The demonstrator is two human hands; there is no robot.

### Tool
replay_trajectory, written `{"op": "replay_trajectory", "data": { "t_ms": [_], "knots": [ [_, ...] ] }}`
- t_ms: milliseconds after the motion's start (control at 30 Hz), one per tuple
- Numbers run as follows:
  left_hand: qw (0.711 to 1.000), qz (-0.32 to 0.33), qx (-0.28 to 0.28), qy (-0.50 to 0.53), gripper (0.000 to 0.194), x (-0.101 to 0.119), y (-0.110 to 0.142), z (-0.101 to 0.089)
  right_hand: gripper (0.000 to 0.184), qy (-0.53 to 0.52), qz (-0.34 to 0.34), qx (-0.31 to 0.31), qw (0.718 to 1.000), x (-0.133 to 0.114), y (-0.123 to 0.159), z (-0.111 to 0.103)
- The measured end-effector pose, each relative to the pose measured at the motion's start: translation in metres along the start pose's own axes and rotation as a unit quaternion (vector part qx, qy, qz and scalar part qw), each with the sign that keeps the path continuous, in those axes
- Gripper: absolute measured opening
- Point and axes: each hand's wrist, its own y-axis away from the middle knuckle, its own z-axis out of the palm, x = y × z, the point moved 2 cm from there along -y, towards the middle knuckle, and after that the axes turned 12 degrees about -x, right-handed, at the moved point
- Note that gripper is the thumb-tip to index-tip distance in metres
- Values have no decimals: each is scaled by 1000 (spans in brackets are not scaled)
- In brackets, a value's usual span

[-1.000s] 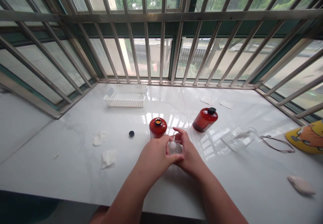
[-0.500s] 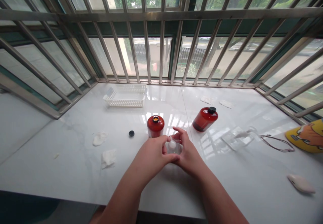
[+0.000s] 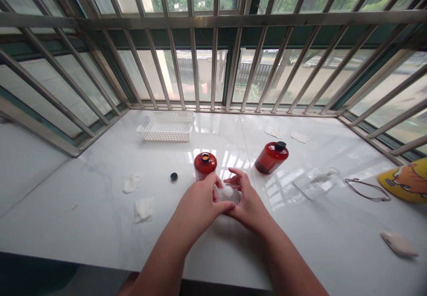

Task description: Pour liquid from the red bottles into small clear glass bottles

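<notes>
Between my two hands is a small clear bottle [image 3: 228,192] with a whitish round top, partly covered by my fingers. My left hand [image 3: 203,202] grips it from the left, its thumb across the near side. From the right, the curved fingers of my right hand [image 3: 247,200] hold the same bottle. Just beyond my left hand stands a red bottle [image 3: 205,167] with an uncapped mouth, its lower part hidden by that hand. A black cap [image 3: 174,177] lies to the left of it. Farther right, a second red bottle [image 3: 271,158] wears a black cap.
A white perforated basket [image 3: 165,135] sits at the back left. Crumpled tissues [image 3: 143,210] lie on the left of the white counter [image 3: 100,242]. To the right are a clear pump bottle [image 3: 313,182] on its side, a yellow item [image 3: 405,180] with a cord and a pale object [image 3: 398,243]. Metal bars [image 3: 213,22] enclose the back.
My left fingers have shifted slightly up and left, uncovering a bit more of the clear bottle. My right hand stays almost in place around it.
</notes>
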Motion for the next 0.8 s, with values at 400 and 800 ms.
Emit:
{"op": "replay_trajectory", "data": {
  "t_ms": [400,800],
  "knots": [
    [996,-5,17,-83,36,6,11,-6,105,-10,6,-1,1000,-2,-1,0],
    [998,-13,10,-53,55,2,10,-5,105,6,-9,-7,1000,3,-2,-1]
  ]
}}
